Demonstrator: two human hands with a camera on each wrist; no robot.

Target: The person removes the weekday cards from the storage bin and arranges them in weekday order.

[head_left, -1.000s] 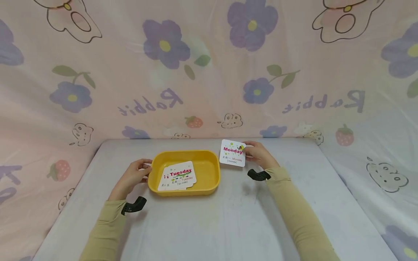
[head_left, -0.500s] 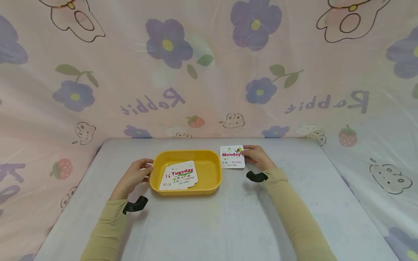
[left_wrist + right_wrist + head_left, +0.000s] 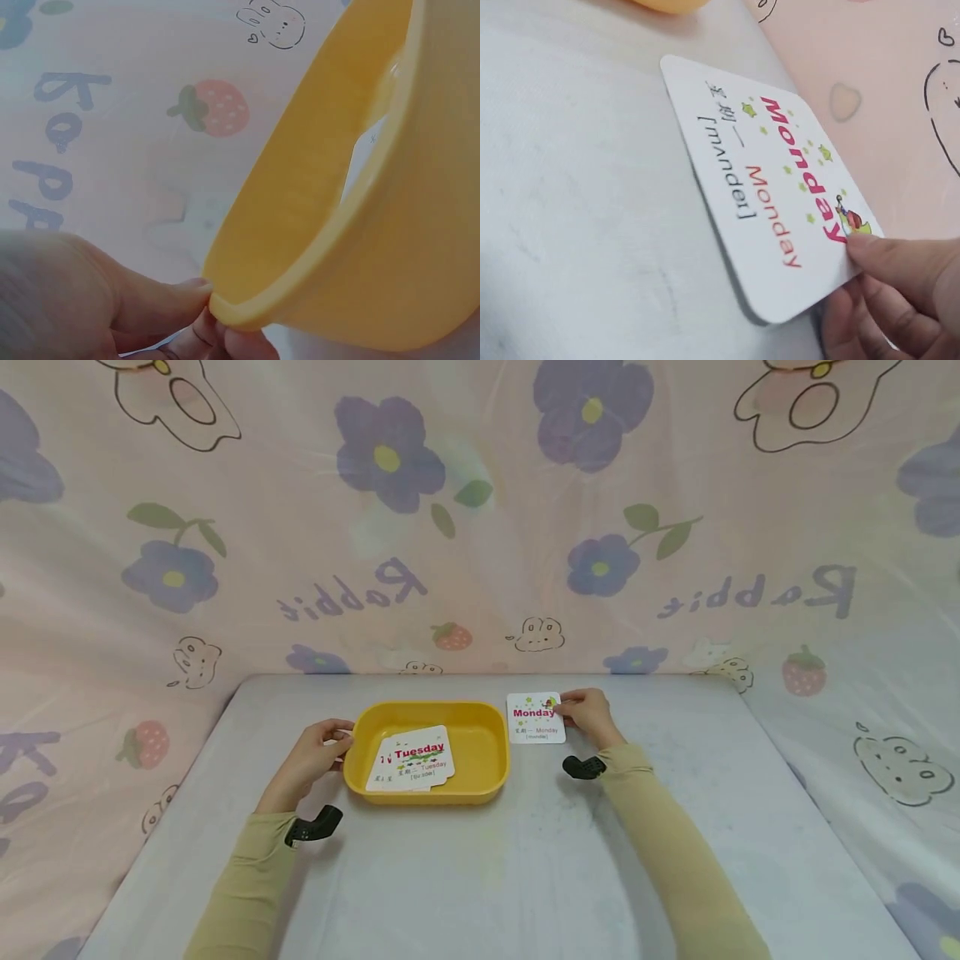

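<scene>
A yellow plastic tray (image 3: 480, 768) stands on the table, and my left hand (image 3: 315, 756) pinches its left rim. In the left wrist view, the thumb lies on top of the tray's rim (image 3: 322, 262) with fingers beneath. Several white cards lie overlapping in the tray, a Tuesday card (image 3: 423, 760) on top. My right hand (image 3: 592, 717) pinches the right edge of a white Monday card (image 3: 536, 731) just right of the tray. In the right wrist view the Monday card (image 3: 765, 202) lies face up close over the table, thumb on top, fingers under its edge.
The table (image 3: 450, 885) has a white cover. A curtain (image 3: 480, 527) printed with flowers, strawberries and rabbits hangs behind and at both sides. Black wrist-worn pieces sit at the left cuff (image 3: 315, 825) and right cuff (image 3: 585, 767).
The Monday card, tilted a second ago, has been lowered by my right hand and now lies level beside the tray. My left hand keeps its hold on the rim.
</scene>
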